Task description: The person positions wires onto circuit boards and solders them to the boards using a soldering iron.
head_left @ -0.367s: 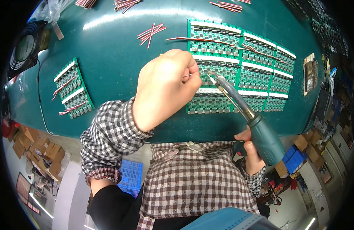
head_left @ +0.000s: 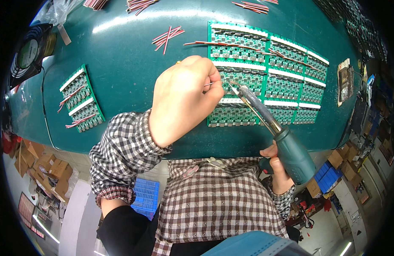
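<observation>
On the green tabletop [head_left: 128,59] — circuit boards [head_left: 284,87]; around it — cartons [head_left: 58,169].

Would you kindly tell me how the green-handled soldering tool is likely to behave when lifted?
The soldering tool will probably feel handle-heavy, as its handle looks far bulkier than its metal shaft. That shaft looks rigid, so it likely won't flop.

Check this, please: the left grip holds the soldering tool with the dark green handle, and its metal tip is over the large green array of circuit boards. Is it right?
One point is wrong. In the head view, the right grip holds the soldering tool with the dark green handle; its metal tip is over the large green array of circuit boards, as you wrote.
</observation>
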Available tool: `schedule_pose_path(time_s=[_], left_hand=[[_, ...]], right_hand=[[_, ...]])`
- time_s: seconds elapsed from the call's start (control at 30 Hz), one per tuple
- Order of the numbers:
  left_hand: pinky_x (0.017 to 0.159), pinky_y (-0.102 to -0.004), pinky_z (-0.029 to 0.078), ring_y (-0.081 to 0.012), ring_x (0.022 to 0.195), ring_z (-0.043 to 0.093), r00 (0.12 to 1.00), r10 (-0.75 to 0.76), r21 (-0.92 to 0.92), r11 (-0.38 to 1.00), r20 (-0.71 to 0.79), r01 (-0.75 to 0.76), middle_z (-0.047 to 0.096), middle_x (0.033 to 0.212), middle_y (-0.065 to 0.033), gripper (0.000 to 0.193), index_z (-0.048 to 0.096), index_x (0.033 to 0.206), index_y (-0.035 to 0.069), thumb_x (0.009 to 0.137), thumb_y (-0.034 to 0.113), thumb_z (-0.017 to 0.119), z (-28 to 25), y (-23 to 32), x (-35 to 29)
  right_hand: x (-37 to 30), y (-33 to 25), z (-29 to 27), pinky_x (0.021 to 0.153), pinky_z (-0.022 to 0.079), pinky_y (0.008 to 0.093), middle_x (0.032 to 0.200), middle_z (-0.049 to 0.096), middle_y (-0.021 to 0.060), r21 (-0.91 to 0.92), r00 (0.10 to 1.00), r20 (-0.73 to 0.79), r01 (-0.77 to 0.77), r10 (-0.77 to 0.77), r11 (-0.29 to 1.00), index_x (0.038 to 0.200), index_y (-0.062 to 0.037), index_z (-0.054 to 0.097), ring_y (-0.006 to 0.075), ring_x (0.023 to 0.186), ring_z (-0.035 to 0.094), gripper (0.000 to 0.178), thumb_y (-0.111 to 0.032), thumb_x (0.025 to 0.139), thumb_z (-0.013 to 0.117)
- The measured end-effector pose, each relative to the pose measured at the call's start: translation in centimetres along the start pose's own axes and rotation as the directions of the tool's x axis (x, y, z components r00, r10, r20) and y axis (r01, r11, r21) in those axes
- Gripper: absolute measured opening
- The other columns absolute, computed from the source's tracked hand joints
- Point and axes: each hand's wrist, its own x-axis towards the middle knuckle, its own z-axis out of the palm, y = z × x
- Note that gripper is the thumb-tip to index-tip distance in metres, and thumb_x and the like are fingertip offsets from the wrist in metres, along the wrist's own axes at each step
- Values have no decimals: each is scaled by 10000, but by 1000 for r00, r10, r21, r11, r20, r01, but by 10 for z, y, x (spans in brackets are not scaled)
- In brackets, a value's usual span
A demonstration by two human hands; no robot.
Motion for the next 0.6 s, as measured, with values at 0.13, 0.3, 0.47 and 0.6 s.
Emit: schedule_pose_path(time_s=[0.13,0.3,0.47,0.6], left_hand=[[534,-310,454,-206,574,549,1000,-5,5,1000,5,4,534,626,-49,108,530,666,59,635,34,630,-1,0,0],[527,-317,451,-214,566,546,1000,-3,14,1000,5,3,532,619,-52,112,526,666,57,636,37,632,-1,1,0],[522,-291,435,-178,560,520,1000,-3,27,1000,15,2,520,623,-42,105,535,678,48,641,17,628,-1,1,0],[513,-325,440,-223,555,536,1000,-3,31,1000,-4,3,526,615,-56,107,523,663,56,637,34,624,0,0,-1]], right_hand=[[1,-1,0,777,494,328,890,634,119,-33,1000,20,-16,17,999,1206,19,360,195,832,623,608,-113,741,729],[-4,7,-4,784,492,330,928,636,135,-79,1000,24,10,-8,997,1235,14,320,204,852,627,646,-90,741,725],[-5,6,-2,805,488,341,934,635,143,-32,1000,-8,-30,30,999,1263,8,295,213,877,627,679,-64,740,722],[-5,5,-3,804,501,366,1000,606,161,-86,999,33,-11,14,996,1285,-7,280,234,894,625,711,-33,729,724]])
